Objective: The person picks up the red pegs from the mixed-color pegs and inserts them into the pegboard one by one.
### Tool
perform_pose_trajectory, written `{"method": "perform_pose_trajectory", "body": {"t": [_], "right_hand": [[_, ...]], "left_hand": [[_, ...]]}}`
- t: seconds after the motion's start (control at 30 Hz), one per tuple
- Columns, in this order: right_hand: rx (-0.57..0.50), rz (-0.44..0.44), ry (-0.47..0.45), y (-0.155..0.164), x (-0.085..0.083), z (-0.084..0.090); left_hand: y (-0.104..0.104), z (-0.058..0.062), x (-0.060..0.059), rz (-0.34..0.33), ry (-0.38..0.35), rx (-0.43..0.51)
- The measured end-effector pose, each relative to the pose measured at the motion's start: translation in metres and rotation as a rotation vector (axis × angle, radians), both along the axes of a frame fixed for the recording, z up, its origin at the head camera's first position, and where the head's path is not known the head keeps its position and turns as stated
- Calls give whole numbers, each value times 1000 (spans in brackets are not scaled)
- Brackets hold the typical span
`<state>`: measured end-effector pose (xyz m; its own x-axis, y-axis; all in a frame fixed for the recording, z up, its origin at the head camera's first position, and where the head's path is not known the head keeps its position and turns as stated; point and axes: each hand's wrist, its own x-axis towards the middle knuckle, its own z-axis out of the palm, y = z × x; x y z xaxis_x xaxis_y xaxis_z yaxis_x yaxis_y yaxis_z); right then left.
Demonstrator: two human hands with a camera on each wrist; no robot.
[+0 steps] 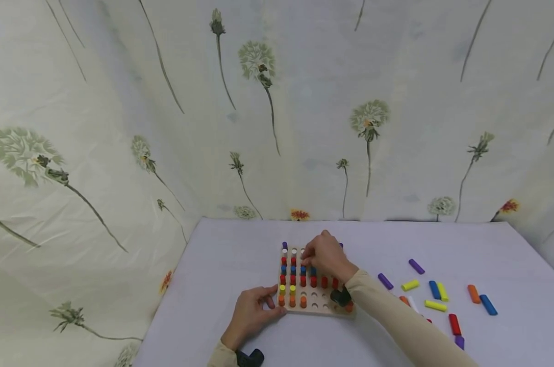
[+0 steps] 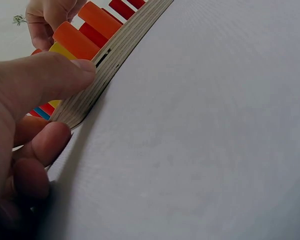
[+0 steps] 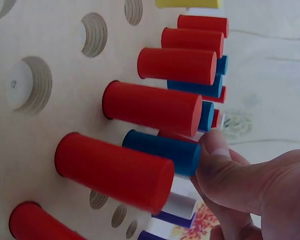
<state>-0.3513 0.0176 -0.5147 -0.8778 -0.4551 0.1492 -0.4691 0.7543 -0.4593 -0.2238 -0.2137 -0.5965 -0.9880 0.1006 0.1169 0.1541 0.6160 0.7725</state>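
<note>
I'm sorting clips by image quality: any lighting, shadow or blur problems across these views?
Head view: soft, fairly even light, no strong glare on the white table; left wrist: a soft shadow on the table along the board, bottom-left corner dark; right wrist: holes shaded inside, the patterned cloth beyond faint and soft.

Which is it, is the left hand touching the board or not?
Touching. The left wrist view shows the left hand gripping the board at its corner, thumb against the edge.
</note>
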Motion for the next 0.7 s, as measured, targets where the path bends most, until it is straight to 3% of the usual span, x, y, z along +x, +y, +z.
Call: {"method": "perform_pose_trajectory", "body": {"t": [0.13, 0.4, 0.7], "right_hand": [[7, 29, 40, -2, 1, -1], [21, -1, -20, -6, 1, -4], [66, -20, 9, -11, 1, -3]], "left_hand": [[1, 0, -1, 6, -9, 9], [2, -1, 0, 9, -17, 6], [0, -1, 0, 20, -16, 5]]}}
